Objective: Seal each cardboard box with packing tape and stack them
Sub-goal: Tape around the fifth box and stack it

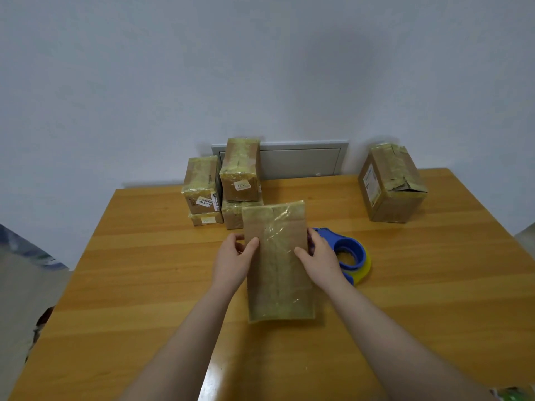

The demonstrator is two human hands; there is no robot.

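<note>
1. A person's left hand [234,257] and right hand [318,256] grip the long sides of a taped cardboard box [278,267] at mid-table [139,256], thumbs on its top face, fingers curled round the edges.
2. Sealing looks done; stacking appears to be the step in hand.
3. The next move likely calls for carrying it to the stacked boxes [223,183] at the far side, clear of the tape dispenser [351,251] just to the right.

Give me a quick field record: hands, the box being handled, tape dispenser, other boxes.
held box: taped over, at mid table
left hand: grips its left edge
right hand: grips its right edge
tape dispenser: blue, lying on table beside right hand, unheld
stacked boxes: four, taped, two piles of two, back left
lone box: back right, tape ragged on top
</note>
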